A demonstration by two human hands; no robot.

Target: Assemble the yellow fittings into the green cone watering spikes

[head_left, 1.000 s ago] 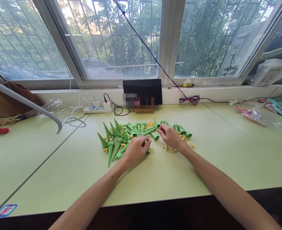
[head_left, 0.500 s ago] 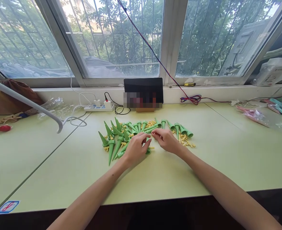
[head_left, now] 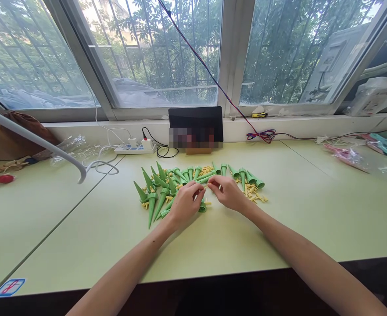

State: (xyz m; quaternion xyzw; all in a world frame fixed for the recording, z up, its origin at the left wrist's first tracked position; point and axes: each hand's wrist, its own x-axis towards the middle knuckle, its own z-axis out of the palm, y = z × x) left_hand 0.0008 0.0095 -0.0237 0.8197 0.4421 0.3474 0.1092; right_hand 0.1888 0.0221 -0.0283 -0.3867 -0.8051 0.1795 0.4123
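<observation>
A heap of green cone spikes [head_left: 162, 186] and small yellow plastic pieces [head_left: 254, 193] lies on the pale green table [head_left: 213, 237]. My left hand [head_left: 185, 204] is closed around a green cone spike [head_left: 202, 206], whose wide end shows below the fingers. My right hand [head_left: 228, 192] pinches a small yellow piece [head_left: 207, 186] and holds it against the fingertips of my left hand. Both hands meet just in front of the heap.
A dark tablet [head_left: 195, 127] leans on the window ledge behind the heap, with a white power strip [head_left: 134, 148] to its left. A white lamp arm [head_left: 32, 140] crosses the left side. Plastic bags [head_left: 354, 158] and a teal item lie at far right.
My right hand left the heap on the right and came leftward with a yellow piece to meet my left hand, which stayed holding the green cone.
</observation>
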